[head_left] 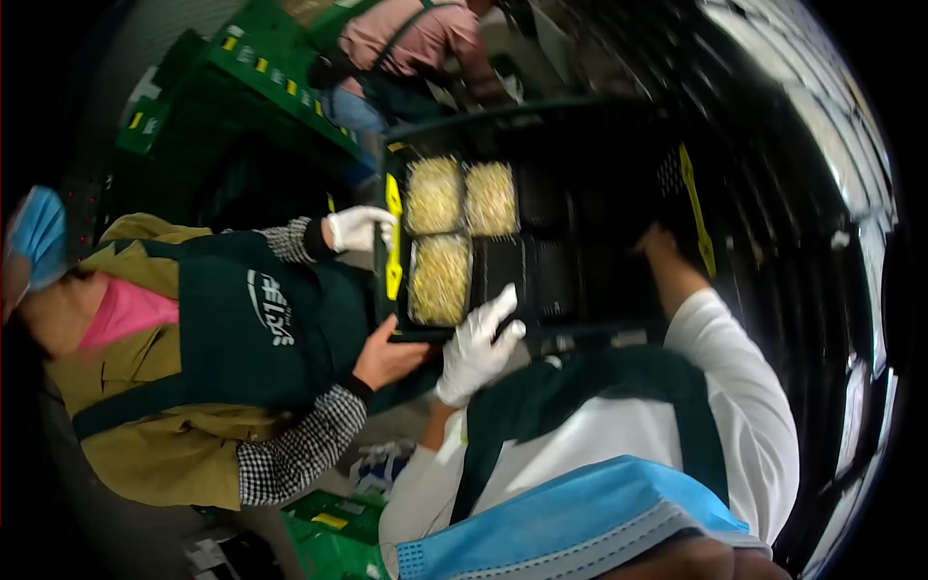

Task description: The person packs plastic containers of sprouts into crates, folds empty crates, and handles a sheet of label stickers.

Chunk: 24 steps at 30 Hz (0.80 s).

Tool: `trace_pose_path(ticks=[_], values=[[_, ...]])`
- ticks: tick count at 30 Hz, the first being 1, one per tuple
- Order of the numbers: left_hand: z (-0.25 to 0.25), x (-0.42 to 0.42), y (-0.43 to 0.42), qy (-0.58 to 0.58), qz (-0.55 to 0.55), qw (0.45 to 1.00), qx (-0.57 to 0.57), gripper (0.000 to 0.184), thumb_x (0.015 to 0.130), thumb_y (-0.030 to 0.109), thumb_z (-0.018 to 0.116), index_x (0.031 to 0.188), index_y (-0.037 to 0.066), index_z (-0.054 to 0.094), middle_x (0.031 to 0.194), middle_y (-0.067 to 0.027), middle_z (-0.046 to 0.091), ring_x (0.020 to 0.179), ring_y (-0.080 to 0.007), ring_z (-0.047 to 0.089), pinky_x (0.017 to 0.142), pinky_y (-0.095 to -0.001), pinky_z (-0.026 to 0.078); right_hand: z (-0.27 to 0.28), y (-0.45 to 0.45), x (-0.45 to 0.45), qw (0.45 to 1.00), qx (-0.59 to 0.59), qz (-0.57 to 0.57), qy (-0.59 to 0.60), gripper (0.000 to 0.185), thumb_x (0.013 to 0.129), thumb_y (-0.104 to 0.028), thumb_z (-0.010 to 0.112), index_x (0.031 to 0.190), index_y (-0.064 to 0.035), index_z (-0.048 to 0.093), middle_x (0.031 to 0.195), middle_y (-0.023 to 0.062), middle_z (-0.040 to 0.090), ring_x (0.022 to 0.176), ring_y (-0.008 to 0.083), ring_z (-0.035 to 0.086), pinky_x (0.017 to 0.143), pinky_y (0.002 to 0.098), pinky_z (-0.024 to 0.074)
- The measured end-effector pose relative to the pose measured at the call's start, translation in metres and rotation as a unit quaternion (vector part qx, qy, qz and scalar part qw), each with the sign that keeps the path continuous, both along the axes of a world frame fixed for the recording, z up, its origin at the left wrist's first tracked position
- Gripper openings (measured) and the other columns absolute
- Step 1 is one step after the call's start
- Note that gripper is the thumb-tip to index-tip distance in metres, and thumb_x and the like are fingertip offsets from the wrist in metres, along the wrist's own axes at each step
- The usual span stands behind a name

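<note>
A dark crate (pixel 541 333) with yellow handle strips lies in front of me. Three black trays of pale yellow bean sprouts (pixel 440 280) sit at its left end. Beside them are black trays (pixel 505 269) with no sprouts visible in them. My left hand (pixel 480 348), in a white glove, is over the crate's near side with its fingers stretched out and apart, close to the nearest sprout tray. My bare right hand (pixel 657 240) reaches into the dark right part of the crate. Its fingers are blurred, and whatever they touch is hidden.
A co-worker in a green apron (pixel 222 309) stands at the left, a gloved hand (pixel 360 230) at the crate's handle and a bare hand (pixel 387 356) at its near corner. Green crates (pixel 242 82) are stacked behind. Another person (pixel 411 48) bends at the back.
</note>
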State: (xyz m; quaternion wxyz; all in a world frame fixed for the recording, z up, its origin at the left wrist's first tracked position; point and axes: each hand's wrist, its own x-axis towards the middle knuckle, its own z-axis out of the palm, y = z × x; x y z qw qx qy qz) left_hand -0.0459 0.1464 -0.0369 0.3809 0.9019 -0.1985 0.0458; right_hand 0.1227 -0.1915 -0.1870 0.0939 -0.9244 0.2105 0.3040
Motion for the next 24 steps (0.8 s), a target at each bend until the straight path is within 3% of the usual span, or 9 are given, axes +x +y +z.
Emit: trace_pose_path(ticks=[6, 13, 14, 16, 17, 18, 20, 21, 24], values=[[-0.006, 0.006, 0.008, 0.167, 0.010, 0.959, -0.228, 0.033, 0.083, 0.012, 0.052, 0.114, 0.002, 0.048, 0.100, -0.0102, 0.059, 0.088, -0.0176, 0.058, 0.078, -0.0255, 0.044, 0.050, -0.005, 0.008, 0.996, 0.074, -0.018, -0.052, 0.108, 0.046, -0.049, 0.073, 0.129, -0.0032, 0.021, 0.123, 0.0240, 0.037, 0.112, 0.0349, 0.041, 0.091, 0.0377, 0.0377], [-0.013, 0.062, -0.057, 0.566, -0.369, 0.575, -0.462, 0.067, 0.082, 0.047, 0.043, 0.120, -0.007, 0.036, 0.114, -0.0177, 0.050, 0.100, -0.0239, 0.051, 0.082, -0.0303, 0.041, 0.211, 0.031, -0.141, 0.639, 0.528, 0.060, -0.556, 0.110, 0.050, -0.017, 0.079, 0.132, -0.0051, 0.007, 0.128, 0.0153, 0.028, 0.117, 0.0255, 0.033, 0.097, 0.0377, 0.0275], [-0.015, 0.065, -0.068, 0.658, -0.367, 0.450, -0.480, 0.071, 0.080, 0.052, 0.042, 0.119, -0.007, 0.037, 0.114, -0.0184, 0.049, 0.099, -0.0259, 0.051, 0.082, -0.0319, 0.041, 0.206, 0.029, -0.160, 0.614, 0.511, 0.088, -0.595, 0.111, 0.051, -0.020, 0.080, 0.132, -0.0050, 0.006, 0.129, 0.0152, 0.026, 0.118, 0.0258, 0.032, 0.098, 0.0386, 0.0266], [0.000, 0.056, -0.112, 0.725, -0.199, 0.404, -0.522, 0.066, 0.081, 0.052, 0.043, 0.116, -0.004, 0.041, 0.110, -0.0194, 0.050, 0.093, -0.0248, 0.053, 0.075, -0.0314, 0.043, 0.190, 0.012, -0.206, 0.614, 0.454, 0.091, -0.639, 0.112, 0.051, -0.022, 0.081, 0.132, -0.0043, 0.006, 0.131, 0.0155, 0.024, 0.119, 0.0264, 0.030, 0.098, 0.0392, 0.0260], [0.013, 0.044, -0.140, 0.681, -0.054, 0.493, -0.539, 0.057, 0.083, 0.047, 0.045, 0.113, -0.002, 0.045, 0.105, -0.0197, 0.053, 0.088, -0.0218, 0.055, 0.069, -0.0293, 0.046, 0.185, 0.000, -0.231, 0.636, 0.422, 0.071, -0.642, 0.112, 0.050, -0.022, 0.082, 0.132, -0.0038, 0.007, 0.131, 0.0157, 0.024, 0.119, 0.0267, 0.030, 0.097, 0.0388, 0.0263], [-0.030, 0.052, -0.142, 0.734, -0.130, 0.357, -0.562, 0.050, 0.083, 0.039, 0.049, 0.112, -0.002, 0.046, 0.100, -0.0199, 0.054, 0.084, -0.0237, 0.056, 0.068, -0.0315, 0.047, 0.181, -0.013, -0.256, 0.657, 0.390, 0.050, -0.643, 0.112, 0.050, -0.022, 0.082, 0.132, -0.0032, 0.008, 0.131, 0.0160, 0.024, 0.119, 0.0269, 0.030, 0.097, 0.0385, 0.0267], [0.005, 0.038, -0.177, 0.703, -0.219, 0.434, -0.519, 0.039, 0.082, 0.026, 0.052, 0.107, -0.003, 0.048, 0.092, -0.0175, 0.057, 0.075, -0.0238, 0.058, 0.067, -0.0327, 0.049, 0.186, -0.035, -0.288, 0.675, 0.329, 0.005, -0.660, 0.107, 0.053, -0.020, 0.081, 0.131, -0.0025, 0.010, 0.128, 0.0159, 0.030, 0.116, 0.0262, 0.035, 0.096, 0.0357, 0.0288], [0.038, 0.018, -0.194, 0.583, -0.253, 0.630, -0.446, 0.034, 0.082, 0.022, 0.051, 0.104, -0.004, 0.049, 0.087, -0.0150, 0.058, 0.071, -0.0220, 0.058, 0.067, -0.0318, 0.049, 0.180, -0.049, -0.306, 0.676, 0.325, -0.016, -0.661, 0.105, 0.055, -0.020, 0.080, 0.131, -0.0022, 0.011, 0.126, 0.0157, 0.034, 0.113, 0.0257, 0.038, 0.095, 0.0342, 0.0300], [0.031, -0.005, -0.234, 0.402, -0.248, 0.722, -0.505, 0.019, 0.075, 0.005, 0.052, 0.090, -0.006, 0.052, 0.076, -0.0054, 0.054, 0.063, -0.0088, 0.051, 0.062, -0.0205, 0.042, 0.172, -0.074, -0.367, 0.718, 0.266, -0.096, -0.636, 0.096, 0.057, -0.016, 0.078, 0.130, -0.0030, 0.016, 0.119, 0.0140, 0.042, 0.108, 0.0230, 0.044, 0.091, 0.0324, 0.0355]])
